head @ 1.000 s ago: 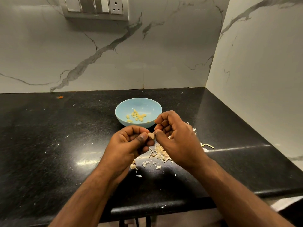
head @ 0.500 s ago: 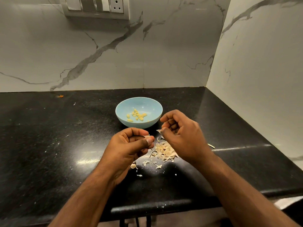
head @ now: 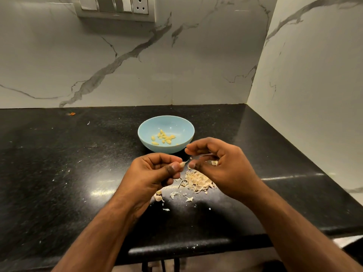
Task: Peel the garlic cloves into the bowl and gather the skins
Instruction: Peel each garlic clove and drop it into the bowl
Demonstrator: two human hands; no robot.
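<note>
Left hand (head: 155, 171) curls round a clove (head: 183, 164), pinched between thumb and forefinger; clove's long axis runs roughly left-right, its pale tip pointing right toward the right hand. Bowl (head: 145, 130) sits just behind the hands with peeled cloves (head: 163, 137) inside. Skins (head: 197, 181) are heaped on the counter (head: 59, 163) under the hands. Right hand (head: 222, 165) has its fingers loosely curled, a skin scrap (head: 214, 162) inside; grip unclear.

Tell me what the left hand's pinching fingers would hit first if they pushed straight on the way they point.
The left hand pinches a garlic clove whose tip points right. Pushed on, it would probably first meet the right hand, at its thumb, above the skins. Depth is unclear.
</note>
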